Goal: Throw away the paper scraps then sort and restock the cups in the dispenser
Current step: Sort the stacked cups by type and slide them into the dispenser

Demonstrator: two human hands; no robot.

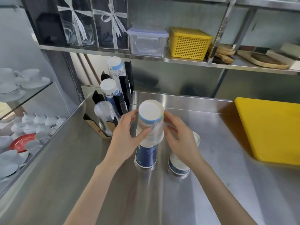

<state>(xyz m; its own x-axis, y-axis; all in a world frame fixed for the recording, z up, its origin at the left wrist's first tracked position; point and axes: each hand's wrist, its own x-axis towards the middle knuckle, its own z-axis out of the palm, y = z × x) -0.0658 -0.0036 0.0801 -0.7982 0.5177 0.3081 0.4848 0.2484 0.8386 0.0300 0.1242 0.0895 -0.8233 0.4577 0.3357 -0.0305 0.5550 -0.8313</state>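
Observation:
An upside-down white paper cup [150,120] with a light-blue band is held above the steel counter by both hands. My left hand [125,135] grips its left side and my right hand [180,138] its right side. It sits on top of an inverted dark-blue cup stack [145,155] standing on the counter. A second inverted white-and-blue cup stack [177,164] stands just to the right, partly hidden by my right hand. The black cup dispenser [121,101] at the back left holds a clear plastic cup stack [104,116] and two paper cup stacks [110,90].
A yellow cutting board [272,129] lies at the right on the steel counter [81,168]. A shelf above carries a yellow basket [189,43], a clear lidded box [146,40] and wrapped gift boxes. White crockery fills the glass case [24,127] at the left.

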